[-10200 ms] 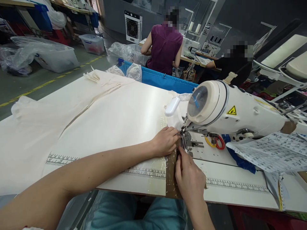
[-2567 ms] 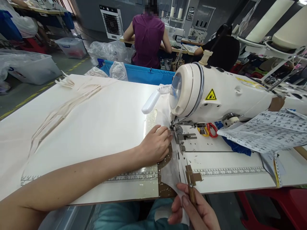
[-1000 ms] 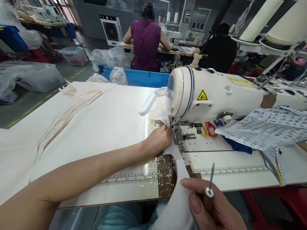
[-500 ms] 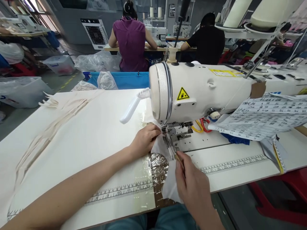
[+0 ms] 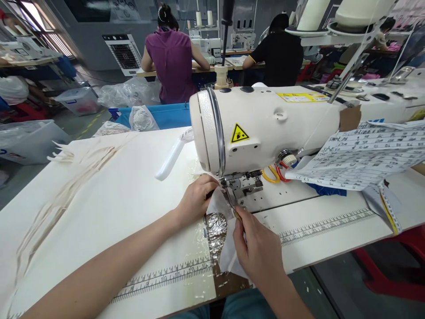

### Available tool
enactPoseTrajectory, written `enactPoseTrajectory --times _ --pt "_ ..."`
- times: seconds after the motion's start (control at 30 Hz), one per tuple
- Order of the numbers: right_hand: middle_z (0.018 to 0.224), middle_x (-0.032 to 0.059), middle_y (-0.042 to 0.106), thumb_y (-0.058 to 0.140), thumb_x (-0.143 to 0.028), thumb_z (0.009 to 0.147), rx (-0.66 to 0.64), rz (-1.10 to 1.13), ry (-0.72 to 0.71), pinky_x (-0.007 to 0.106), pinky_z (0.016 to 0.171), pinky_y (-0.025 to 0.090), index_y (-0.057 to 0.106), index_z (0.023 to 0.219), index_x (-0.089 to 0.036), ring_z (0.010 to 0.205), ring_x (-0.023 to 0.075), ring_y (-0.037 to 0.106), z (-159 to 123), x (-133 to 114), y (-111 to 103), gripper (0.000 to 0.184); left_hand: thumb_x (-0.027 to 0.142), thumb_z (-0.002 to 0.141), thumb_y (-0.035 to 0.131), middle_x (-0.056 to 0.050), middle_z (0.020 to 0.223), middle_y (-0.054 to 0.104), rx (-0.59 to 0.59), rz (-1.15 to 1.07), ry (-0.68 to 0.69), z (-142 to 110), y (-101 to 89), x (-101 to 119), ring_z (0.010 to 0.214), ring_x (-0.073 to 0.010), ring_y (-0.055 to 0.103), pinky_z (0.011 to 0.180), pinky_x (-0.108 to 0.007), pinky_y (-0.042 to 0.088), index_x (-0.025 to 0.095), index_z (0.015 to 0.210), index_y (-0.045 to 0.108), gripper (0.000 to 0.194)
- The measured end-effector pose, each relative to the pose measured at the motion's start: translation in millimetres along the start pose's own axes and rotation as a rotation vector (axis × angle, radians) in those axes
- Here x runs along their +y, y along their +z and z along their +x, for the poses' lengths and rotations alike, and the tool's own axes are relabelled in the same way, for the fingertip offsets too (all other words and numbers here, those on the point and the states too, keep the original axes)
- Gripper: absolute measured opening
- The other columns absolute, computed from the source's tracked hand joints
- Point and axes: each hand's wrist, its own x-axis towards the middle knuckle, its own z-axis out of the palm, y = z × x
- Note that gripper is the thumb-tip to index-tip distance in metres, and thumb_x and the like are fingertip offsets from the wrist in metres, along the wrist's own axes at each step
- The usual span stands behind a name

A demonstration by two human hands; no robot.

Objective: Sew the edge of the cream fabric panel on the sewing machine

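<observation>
Thin white fabric (image 5: 219, 205) lies below frame centre, my left hand (image 5: 194, 199) pinching it, my right hand (image 5: 260, 246) gripping a slim metal awl (image 5: 236, 214).

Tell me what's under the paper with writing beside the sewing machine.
Below the paper, blue cloth and a pale piece poke out. Their covered parts, and anything else beneath it, cannot be seen.
</observation>
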Motion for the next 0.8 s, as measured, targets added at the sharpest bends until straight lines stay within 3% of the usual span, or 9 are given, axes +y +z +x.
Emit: enactPoseTrajectory --times 0.33,0.8 --pt "0.094 0.0098 0.078 0.038 -0.016 0.099 -0.006 -0.035 -0.022 0.027 0.049 0.052 0.064 0.117 -0.008 0.068 0.0191 0.074 1.6 -0.8 0.9 0.033 0.026 0.097 0.051 -0.007 0.093 0.068 -0.017 0.025 0.026 -0.2 2.7 -2.1 0.086 -0.0181 0.062 0.070 -0.029 0.052 0.017 0.092 0.062 0.015" --pt "0.091 0.0088 0.078 0.039 -0.016 0.099 -0.011 -0.022 -0.005 0.027 0.047 0.051 0.065 0.117 -0.007 0.066 0.0189 0.073 0.9 -1.6 0.4 0.033 0.022 0.093 0.052 -0.003 0.082 0.064 -0.019 -0.046 -0.127 2.9 -1.1 4.4 0.075 -0.0148 0.060 0.063 -0.025 0.049 0.018 0.079 0.057 0.016"
